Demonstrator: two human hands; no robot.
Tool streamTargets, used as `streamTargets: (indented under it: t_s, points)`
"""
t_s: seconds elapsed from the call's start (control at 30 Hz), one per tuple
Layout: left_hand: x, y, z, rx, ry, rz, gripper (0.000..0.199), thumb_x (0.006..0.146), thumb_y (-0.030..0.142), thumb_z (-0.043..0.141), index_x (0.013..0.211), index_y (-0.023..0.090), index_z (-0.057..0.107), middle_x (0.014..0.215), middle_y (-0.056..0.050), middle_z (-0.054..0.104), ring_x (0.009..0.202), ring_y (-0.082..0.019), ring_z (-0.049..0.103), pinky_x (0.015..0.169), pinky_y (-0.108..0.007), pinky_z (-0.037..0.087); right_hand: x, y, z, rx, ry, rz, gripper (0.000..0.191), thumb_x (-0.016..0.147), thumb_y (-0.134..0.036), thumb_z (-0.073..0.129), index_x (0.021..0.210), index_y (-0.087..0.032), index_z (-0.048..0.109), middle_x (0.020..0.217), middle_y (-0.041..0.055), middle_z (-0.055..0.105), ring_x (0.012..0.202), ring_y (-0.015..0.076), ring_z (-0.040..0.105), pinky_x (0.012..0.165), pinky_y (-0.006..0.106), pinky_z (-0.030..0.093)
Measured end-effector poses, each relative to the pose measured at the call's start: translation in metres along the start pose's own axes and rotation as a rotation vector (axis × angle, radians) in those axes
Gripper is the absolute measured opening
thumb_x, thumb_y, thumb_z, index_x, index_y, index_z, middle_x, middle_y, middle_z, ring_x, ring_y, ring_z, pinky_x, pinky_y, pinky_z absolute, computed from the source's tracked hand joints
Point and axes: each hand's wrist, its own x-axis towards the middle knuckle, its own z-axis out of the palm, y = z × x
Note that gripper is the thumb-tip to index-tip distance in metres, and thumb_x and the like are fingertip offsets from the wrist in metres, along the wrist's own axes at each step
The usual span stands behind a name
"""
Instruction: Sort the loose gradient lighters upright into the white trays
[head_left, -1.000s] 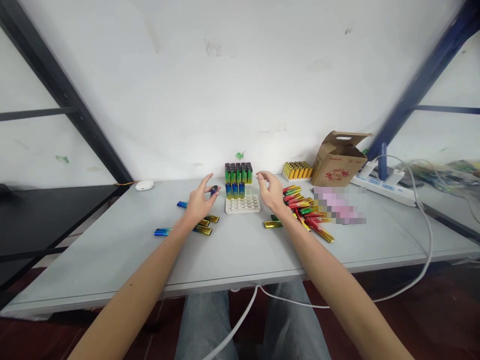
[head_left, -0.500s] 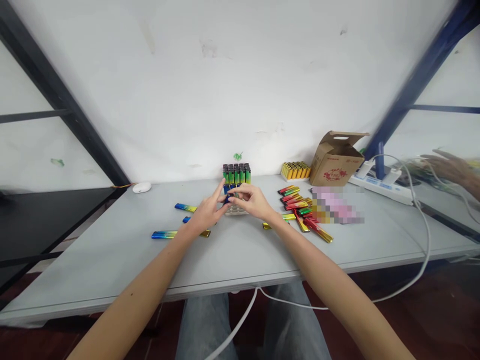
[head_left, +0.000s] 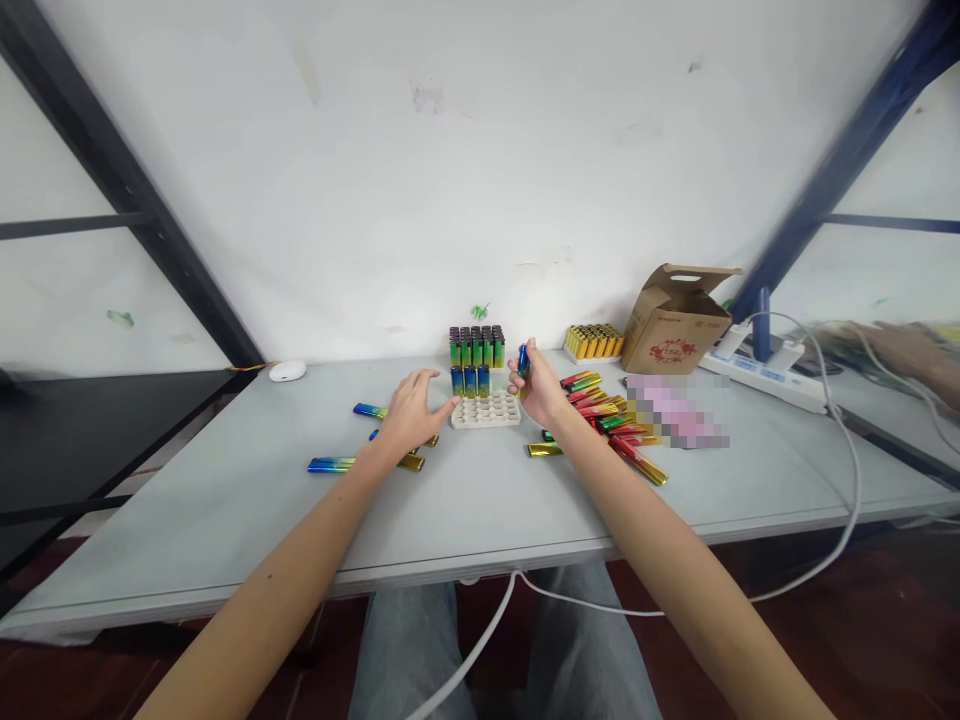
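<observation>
My right hand [head_left: 537, 385], raised just right of the tray, holds a shiny blue-and-gold stick [head_left: 523, 360] nearly upright in its fingers. I cannot make out exactly what kind of stick it is. Left of the tray, my left hand [head_left: 411, 410] hovers open and holding nothing, thumb apart from the fingers. Between the hands lies a pale tray with holes [head_left: 486, 412]. Toward its back a short row of blue-and-gold sticks [head_left: 470, 381] stands upright. Behind them stand several green sticks with dark tops [head_left: 477, 347].
Blue-and-gold sticks [head_left: 331, 465] lie at left, partly behind my left arm. Red, green and gold sticks [head_left: 607, 410] are heaped at right. Farther back are a tray of yellow sticks [head_left: 594, 342], an open cardboard box [head_left: 673, 330], a power strip [head_left: 765, 375] and a white case [head_left: 288, 371].
My hands were together over the tray at a blue piece. They have parted: left moved left and opened, right moved right with a blue-and-gold stick. The tray's front holes are now uncovered.
</observation>
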Motion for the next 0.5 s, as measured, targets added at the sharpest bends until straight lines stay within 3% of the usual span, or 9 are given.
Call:
streamTargets:
  t_s: [0.1,0.3,0.5]
  points:
    - [-0.001,-0.008,0.007,0.072,-0.123,0.018,0.070,0.087,0.059,0.052,0.140,0.015,0.040,0.144,-0.017,0.045,0.134,-0.035,0.040,0.110,-0.048,0.034,0.001,-0.003,-0.004,0.090,-0.030,0.092,0.033,0.089,-0.056,0.055,0.083,-0.024,0.050,0.060,-0.0062,0.054,0.039,0.0075,0.036,0.038,0.021,0.034]
    - [-0.001,-0.016,0.015,0.072,-0.251,0.202,0.072,0.085,0.067,0.050,0.140,0.021,0.043,0.137,-0.013,0.054,0.127,-0.033,0.049,0.109,-0.047,0.036,0.002,0.001,-0.005,0.225,-0.161,0.140,0.006,0.085,-0.022,0.063,0.090,-0.020,0.063,0.080,0.0000,0.069,0.059,0.0084,0.054,0.052,0.019,0.047]
    - [0.002,-0.017,0.015,0.019,-0.271,0.173,0.073,0.084,0.068,0.051,0.140,0.021,0.044,0.137,-0.012,0.055,0.127,-0.033,0.050,0.106,-0.045,0.039,0.000,0.007,-0.005,0.121,-0.210,0.183,0.020,0.083,-0.037,0.068,0.097,-0.022,0.065,0.074,-0.0018,0.065,0.055,0.0090,0.053,0.048,0.020,0.045]
